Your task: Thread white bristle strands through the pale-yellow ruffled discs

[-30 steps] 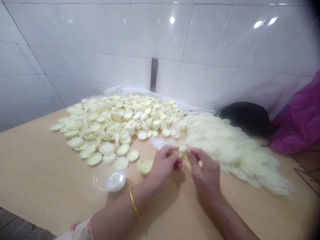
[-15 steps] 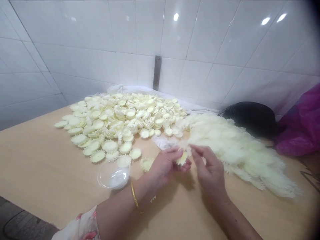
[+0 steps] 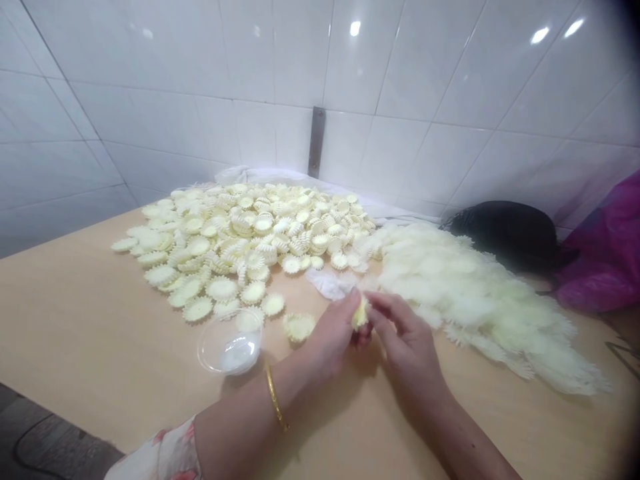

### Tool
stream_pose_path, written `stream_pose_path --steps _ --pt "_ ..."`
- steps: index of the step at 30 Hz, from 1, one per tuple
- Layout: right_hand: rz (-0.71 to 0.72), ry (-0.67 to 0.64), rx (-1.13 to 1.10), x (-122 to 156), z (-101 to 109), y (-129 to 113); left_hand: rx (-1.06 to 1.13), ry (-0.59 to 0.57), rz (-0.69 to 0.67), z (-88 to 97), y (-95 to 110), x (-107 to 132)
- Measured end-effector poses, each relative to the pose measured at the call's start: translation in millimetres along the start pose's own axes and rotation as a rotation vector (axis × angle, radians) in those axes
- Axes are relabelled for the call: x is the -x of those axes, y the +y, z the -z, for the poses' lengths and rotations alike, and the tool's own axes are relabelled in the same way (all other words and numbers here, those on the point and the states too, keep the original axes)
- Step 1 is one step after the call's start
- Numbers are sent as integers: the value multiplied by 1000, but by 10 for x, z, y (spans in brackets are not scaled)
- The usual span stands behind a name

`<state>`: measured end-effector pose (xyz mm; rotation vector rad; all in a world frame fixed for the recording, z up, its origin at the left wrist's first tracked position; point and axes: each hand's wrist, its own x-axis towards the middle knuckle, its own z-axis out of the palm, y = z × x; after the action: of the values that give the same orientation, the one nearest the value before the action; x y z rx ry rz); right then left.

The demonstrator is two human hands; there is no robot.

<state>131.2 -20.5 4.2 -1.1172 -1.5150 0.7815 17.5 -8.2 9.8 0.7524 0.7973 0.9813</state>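
My left hand (image 3: 340, 330) is closed around a small pale yellow piece with a scalloped edge (image 3: 359, 313), its thumb along the left side. Thumb and forefinger of my right hand (image 3: 407, 337) are pinched at the right edge of the same piece. The fingers hide much of it. Just left of my left hand lies a thicker scalloped cup (image 3: 299, 327) on the table. A clear plastic bowl (image 3: 230, 347) with something whitish in its bottom stands left of that cup.
Many scalloped discs (image 3: 250, 233) are heaped at the back left. Thin frilly pale sheets (image 3: 465, 293) spread along the right. White crumpled material (image 3: 327, 283) lies between. A black object (image 3: 505, 233) and a magenta bag (image 3: 600, 253) are at the far right, by the tiled wall (image 3: 400, 80).
My right hand has moved left and closed in against the piece. The piece is turned more edge-on, and the thin layer at the right fingertips no longer shows apart from it.
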Motion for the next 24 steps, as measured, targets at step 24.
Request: stream_pose_path --steps 24 --pt "-243 -110 -188 -102 112 12 -342 72 -191 26 -30 -41"
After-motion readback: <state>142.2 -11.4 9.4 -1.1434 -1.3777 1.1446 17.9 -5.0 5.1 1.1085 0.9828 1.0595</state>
